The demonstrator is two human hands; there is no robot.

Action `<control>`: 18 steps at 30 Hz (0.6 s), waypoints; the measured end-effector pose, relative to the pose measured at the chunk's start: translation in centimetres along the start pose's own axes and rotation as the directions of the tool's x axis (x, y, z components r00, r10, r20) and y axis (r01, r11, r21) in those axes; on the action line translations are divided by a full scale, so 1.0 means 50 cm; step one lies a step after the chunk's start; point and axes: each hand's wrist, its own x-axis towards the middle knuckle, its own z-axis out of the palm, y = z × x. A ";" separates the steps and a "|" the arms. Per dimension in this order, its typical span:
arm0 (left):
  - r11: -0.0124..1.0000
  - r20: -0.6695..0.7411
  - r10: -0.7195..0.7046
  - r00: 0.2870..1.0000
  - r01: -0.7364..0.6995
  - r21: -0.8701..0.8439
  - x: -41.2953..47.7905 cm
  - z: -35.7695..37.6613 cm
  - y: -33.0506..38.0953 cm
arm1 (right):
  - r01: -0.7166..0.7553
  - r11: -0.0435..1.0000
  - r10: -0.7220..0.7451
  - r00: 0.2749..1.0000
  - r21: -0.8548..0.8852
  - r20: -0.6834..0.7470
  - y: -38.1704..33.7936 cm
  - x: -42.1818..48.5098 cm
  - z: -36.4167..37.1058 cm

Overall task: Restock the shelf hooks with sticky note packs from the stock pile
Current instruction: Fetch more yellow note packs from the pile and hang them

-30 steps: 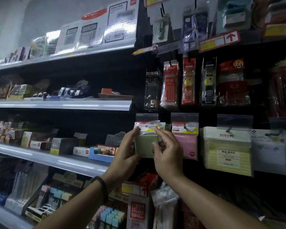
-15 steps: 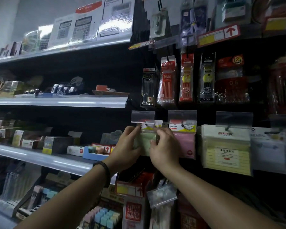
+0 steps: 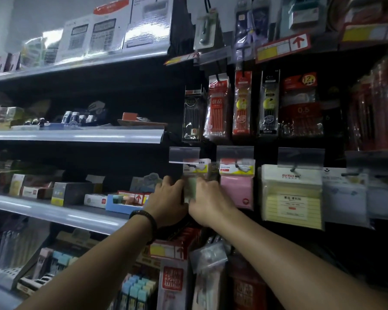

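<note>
The step in hand looks like the hanging itself: both hands press a green sticky note pack (image 3: 190,189) against the shelf hook (image 3: 189,164) under the clear price tag holder (image 3: 184,154). The left hand (image 3: 166,203) clasps the pack's edge at 9 o'clock, and the right hand (image 3: 208,203) grips it at 3 o'clock, fingers (image 3: 202,183) curled over its face. The next move, I judge, calls for sliding the header's hole fully along the hook, then letting go with both hands without tugging the pack back off.

The pack is pale green with a white and yellow header card (image 3: 196,167) at 12 o'clock, wrapped in clear film. It is blurred, so whether the hook already passes through the hole cannot be told. It sits just beside a pink sticky note pack (image 3: 236,189) at 3 o'clock; farther that way hangs a yellow lined pad (image 3: 290,198). The stock pile is out of sight.
</note>
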 end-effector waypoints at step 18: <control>0.925 0.305 0.343 0.888 -0.264 -0.273 -0.650 0.276 0.139 | 0.102 0.897 -0.054 0.991 0.430 -0.122 0.277 -0.697 0.137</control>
